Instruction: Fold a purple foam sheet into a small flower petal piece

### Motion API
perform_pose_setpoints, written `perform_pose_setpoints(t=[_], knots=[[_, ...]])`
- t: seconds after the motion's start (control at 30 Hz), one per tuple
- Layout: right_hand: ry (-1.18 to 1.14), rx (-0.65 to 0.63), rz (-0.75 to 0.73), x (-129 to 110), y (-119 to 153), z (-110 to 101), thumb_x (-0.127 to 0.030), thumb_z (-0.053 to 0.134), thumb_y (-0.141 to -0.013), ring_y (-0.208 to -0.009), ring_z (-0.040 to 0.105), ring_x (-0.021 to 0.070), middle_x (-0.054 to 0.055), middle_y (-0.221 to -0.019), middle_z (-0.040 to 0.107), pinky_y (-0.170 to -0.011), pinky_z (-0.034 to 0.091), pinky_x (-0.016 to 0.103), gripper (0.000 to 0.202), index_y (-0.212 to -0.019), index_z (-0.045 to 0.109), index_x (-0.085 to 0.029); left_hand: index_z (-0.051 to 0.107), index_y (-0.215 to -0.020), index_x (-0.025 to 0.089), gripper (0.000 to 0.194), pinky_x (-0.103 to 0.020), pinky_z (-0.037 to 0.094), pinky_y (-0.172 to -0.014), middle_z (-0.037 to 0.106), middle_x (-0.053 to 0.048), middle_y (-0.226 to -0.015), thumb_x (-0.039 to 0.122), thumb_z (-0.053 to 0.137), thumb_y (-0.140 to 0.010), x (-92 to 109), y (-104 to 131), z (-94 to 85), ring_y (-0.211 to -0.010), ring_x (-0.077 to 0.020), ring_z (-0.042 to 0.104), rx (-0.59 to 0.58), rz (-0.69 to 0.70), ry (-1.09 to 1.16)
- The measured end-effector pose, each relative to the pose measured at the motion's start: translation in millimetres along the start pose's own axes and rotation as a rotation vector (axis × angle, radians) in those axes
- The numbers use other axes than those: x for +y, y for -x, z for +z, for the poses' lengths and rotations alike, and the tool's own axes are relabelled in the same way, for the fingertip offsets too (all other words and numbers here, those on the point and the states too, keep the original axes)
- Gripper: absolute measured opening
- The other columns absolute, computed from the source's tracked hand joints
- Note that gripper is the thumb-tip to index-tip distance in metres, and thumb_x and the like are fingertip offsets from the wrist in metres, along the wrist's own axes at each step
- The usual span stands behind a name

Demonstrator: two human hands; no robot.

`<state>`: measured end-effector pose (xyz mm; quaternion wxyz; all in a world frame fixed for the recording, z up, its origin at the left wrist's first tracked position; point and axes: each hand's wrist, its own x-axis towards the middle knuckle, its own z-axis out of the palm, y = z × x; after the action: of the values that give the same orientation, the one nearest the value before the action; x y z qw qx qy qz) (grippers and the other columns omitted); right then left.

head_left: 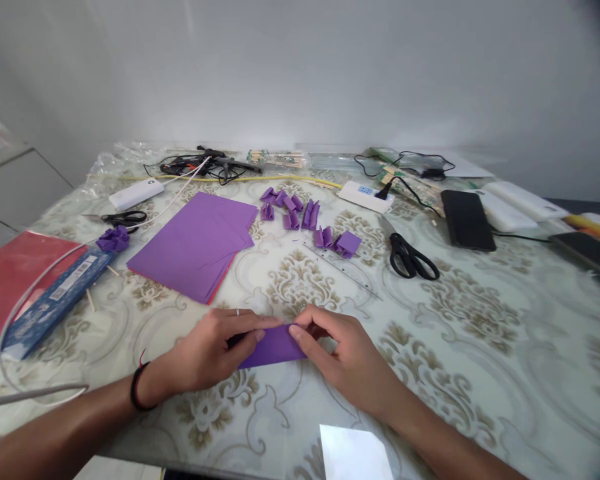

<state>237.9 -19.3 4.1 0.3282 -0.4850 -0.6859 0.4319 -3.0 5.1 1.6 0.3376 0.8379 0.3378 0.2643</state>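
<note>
Head view shows the strip (pixel 275 349) on the near side of the stack (pixel 193 243), its long axis sideways, with the left hand (pixel 213 347) clamped on its left part and the right hand (pixel 351 357) pinching its far edge.

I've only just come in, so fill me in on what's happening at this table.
A person has both hands on a strip of purple paper: the right hand pinches its far edge, while the left hand rests fingers on its other end. Beyond lie small folded purple pieces, with a stack of purple sheets to the left and scissors to the right.
</note>
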Motion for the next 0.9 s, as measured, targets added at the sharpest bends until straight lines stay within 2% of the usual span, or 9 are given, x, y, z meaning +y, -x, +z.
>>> perform_pose_setpoints(t=[0.2, 0.5, 0.9], knots=[[0.008, -0.001, -0.003, -2.3, 1.5, -0.2, -0.030, 0.057, -0.101, -0.062, 0.061, 0.0139, -0.001, -0.068, 0.063, -0.043, 0.035, 0.018, 0.022, -0.081, 0.061, -0.021, 0.074, -0.132, 0.024, 0.034, -0.023, 0.046, -0.064, 0.077, -0.001, -0.082, 0.016, 0.056, -0.104, -0.1, -0.8, -0.1, -0.066, -0.0130, 0.065, -0.002, 0.001, 0.002], [0.020, -0.008, -0.010, -1.3, 2.0, -0.5, -0.029, 0.058, -0.102, -0.062, 0.061, 0.0134, -0.001, -0.068, 0.062, -0.043, 0.035, 0.018, 0.022, -0.081, 0.061, -0.021, 0.073, -0.134, 0.025, 0.035, -0.024, 0.048, -0.066, 0.080, -0.002, -0.089, 0.017, 0.056, -0.104, 0.2, 1.6, -0.2, -0.071, -0.0138, 0.068, -0.033, -0.020, 0.011], [0.017, -0.025, -0.011, -2.4, 0.5, 0.2, -0.027, 0.058, -0.101, -0.063, 0.060, 0.0136, -0.001, -0.069, 0.063, -0.044, 0.037, 0.019, 0.021, -0.081, 0.061, -0.021, 0.075, -0.131, 0.023, 0.035, -0.024, 0.047, -0.064, 0.079, -0.003, -0.084, 0.016, 0.055, -0.103, 0.9, -0.1, -1.0, -0.067, -0.0144, 0.067, -0.025, 0.001, -0.008]])
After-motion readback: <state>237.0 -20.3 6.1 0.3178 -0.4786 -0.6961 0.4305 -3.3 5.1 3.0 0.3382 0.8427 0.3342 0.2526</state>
